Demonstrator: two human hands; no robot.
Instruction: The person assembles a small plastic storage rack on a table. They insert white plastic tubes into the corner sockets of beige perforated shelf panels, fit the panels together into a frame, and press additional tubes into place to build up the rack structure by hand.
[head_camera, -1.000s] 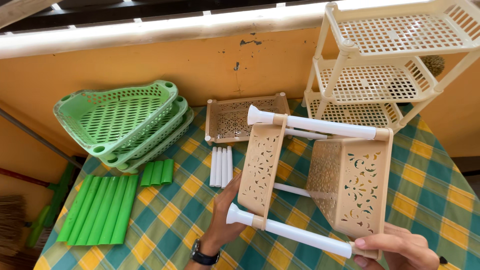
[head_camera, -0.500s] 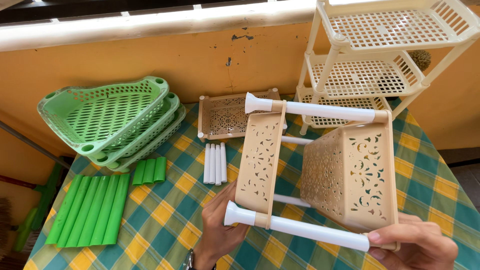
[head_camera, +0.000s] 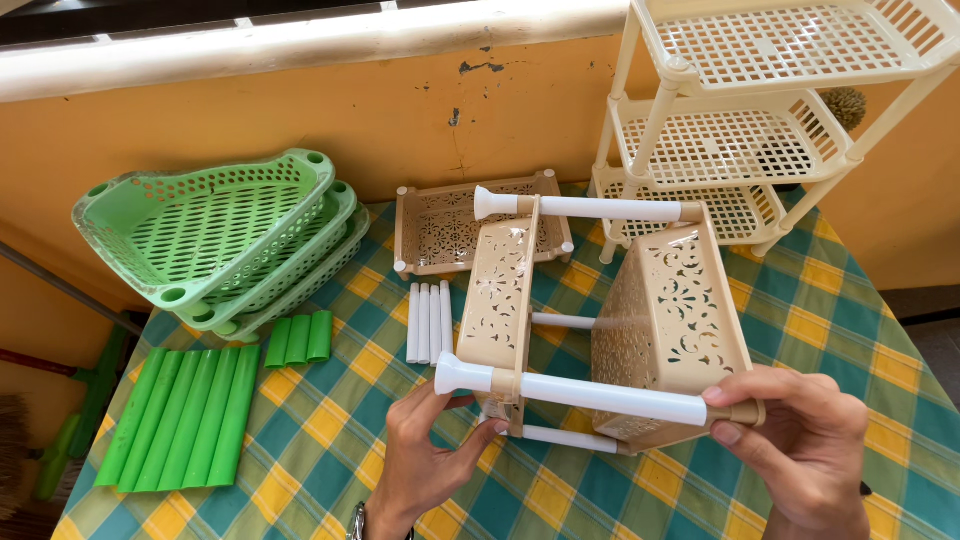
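Rack (head_camera: 600, 320) nearer, between two hands (head_camera: 425, 460)

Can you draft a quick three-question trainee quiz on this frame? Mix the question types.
1. True or false: the left hand touches the beige perforated plastic rack lying on its side with white tubes.
2. Multiple choice: the loose white plastic tubes on the checked tablecloth lie
A. inside the stacked green triangular baskets
B. between the short green tube pieces and the beige rack
C. on the cream three-tier shelf
3. Fill in: the right hand grips the rack at the end of a ____ tube.

Key: 1 true; 2 B; 3 white.
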